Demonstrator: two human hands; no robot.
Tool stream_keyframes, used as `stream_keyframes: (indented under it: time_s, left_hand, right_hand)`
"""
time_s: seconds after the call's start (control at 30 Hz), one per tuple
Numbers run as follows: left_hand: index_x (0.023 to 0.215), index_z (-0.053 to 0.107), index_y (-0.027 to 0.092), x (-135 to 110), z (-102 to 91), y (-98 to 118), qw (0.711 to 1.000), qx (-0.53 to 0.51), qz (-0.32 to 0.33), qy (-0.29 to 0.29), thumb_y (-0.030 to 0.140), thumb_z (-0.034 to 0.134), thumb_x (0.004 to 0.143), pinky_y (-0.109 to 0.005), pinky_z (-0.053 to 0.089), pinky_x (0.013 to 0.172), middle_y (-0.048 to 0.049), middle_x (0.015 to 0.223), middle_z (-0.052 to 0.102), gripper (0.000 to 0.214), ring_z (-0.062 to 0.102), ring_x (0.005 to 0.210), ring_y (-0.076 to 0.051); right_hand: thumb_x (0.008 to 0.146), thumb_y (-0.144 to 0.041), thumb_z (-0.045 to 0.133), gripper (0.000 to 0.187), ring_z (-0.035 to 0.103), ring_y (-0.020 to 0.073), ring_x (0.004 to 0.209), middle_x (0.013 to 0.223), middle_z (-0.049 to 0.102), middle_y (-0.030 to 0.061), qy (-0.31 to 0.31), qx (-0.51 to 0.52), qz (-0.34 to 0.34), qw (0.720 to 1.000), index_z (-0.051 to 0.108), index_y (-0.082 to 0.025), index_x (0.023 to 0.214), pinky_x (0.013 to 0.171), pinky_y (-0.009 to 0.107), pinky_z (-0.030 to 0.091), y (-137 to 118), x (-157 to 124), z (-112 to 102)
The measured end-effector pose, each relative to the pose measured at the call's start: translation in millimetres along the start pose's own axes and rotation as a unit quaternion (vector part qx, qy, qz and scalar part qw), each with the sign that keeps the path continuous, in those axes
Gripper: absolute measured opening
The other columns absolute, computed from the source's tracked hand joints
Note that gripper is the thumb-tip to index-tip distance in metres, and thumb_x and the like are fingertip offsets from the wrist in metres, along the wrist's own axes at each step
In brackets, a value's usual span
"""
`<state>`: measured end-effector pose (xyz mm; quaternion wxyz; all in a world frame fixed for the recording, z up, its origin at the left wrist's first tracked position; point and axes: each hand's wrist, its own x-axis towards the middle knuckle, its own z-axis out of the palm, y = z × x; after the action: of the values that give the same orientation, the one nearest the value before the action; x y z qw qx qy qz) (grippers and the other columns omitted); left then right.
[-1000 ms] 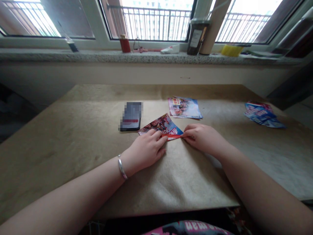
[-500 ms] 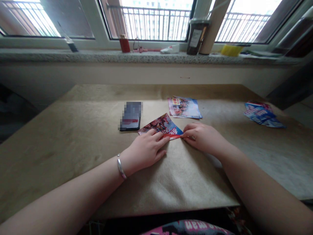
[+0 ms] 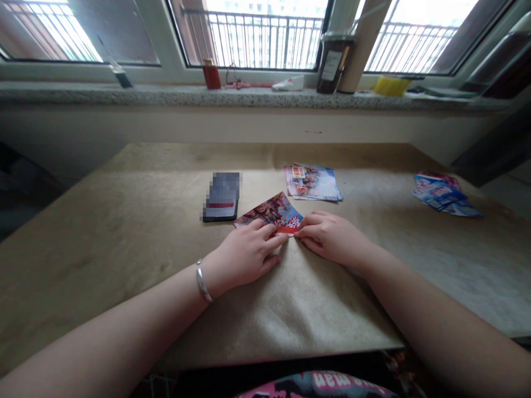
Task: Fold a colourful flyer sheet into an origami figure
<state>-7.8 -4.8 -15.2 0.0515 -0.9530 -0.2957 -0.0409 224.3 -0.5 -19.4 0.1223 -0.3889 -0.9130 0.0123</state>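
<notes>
A colourful printed flyer (image 3: pixel 267 211), folded into a triangular shape, lies on the table between my hands. My left hand (image 3: pixel 249 251) rests over its lower left part with the fingers stretched out, pressing it against the table. At the flyer's lower right end, my right hand (image 3: pixel 327 235) has its thumb and fingertips closed on the edge, close to the left fingertips. Both hands cover parts of the lower edge. A phone (image 3: pixel 222 196) with a pixelated screen lies just left of the flyer. Behind it sits a small stack of similar flyers (image 3: pixel 317 182).
Several folded blue-and-red papers (image 3: pixel 446 193) lie in a pile at the table's right. The table (image 3: pixel 103 237) reaches a wall below a granite windowsill (image 3: pixel 166 98). On the sill stand a red container (image 3: pixel 211 74), a dark lidded jar (image 3: pixel 332 63) and a yellow object (image 3: pixel 392 84).
My right hand has slid left along the flyer's lower edge, toward my left fingertips, covering its right corner. My left hand has stayed nearly in place.
</notes>
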Motion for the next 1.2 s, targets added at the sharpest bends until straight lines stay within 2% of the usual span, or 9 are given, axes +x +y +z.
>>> stream_keyframes:
  time_s: [0.2,0.4,0.57,0.83,1.2]
  left_hand:
    - [0.131,0.049,0.022,-1.2,4.1,-1.5,1.0,0.009,0.001,0.016,0.039,0.047,0.092,-0.04,0.045,0.089,-0.0087,0.116,0.057,0.042,0.049,0.101,-0.025]
    - [0.132,0.049,0.022,-0.4,4.5,-1.0,1.0,0.009,0.001,0.017,0.039,0.047,0.092,-0.04,0.044,0.091,-0.0084,0.118,0.057,0.043,0.049,0.103,-0.026]
    - [0.131,0.05,0.02,-0.2,2.1,-0.4,1.0,0.015,0.006,0.018,0.039,0.047,0.092,-0.039,0.044,0.09,-0.0083,0.118,0.058,0.043,0.049,0.102,-0.026]
    - [0.129,0.05,0.019,-0.1,2.6,0.4,0.999,0.034,0.013,0.02,0.037,0.045,0.093,-0.039,0.045,0.086,-0.0103,0.114,0.059,0.041,0.051,0.101,-0.026]
    - [0.125,0.053,0.019,-0.3,1.8,1.0,0.999,0.039,0.019,0.018,0.036,0.043,0.093,-0.038,0.044,0.087,-0.01,0.113,0.059,0.037,0.05,0.1,-0.025]
  right_hand:
    - [0.089,-0.02,0.048,0.023,0.055,0.0187,0.085,0.092,0.067,0.0052,0.016,-0.025,-0.036,0.999,0.069,-0.022,0.099,0.075,0.029,0.045,2.2,-0.6,4.0]
    - [0.088,-0.018,0.05,0.021,0.056,0.0179,0.086,0.096,0.068,0.0044,0.032,-0.042,-0.083,0.995,0.069,-0.021,0.096,0.073,0.028,0.043,3.9,2.0,8.2]
    - [0.089,-0.02,0.05,0.019,0.057,0.017,0.084,0.092,0.069,0.0045,0.04,-0.042,-0.085,0.995,0.069,-0.021,0.091,0.071,0.027,0.042,5.6,3.7,9.3]
    - [0.09,-0.02,0.049,0.021,0.057,0.0163,0.081,0.087,0.068,0.0052,0.02,-0.056,-0.092,0.994,0.07,-0.02,0.088,0.067,0.026,0.04,5.7,7.0,5.4]
    - [0.089,-0.017,0.05,0.022,0.058,0.0159,0.081,0.09,0.069,0.0049,0.0,-0.041,-0.059,0.997,0.071,-0.02,0.084,0.069,0.027,0.042,8.7,3.6,-1.0]
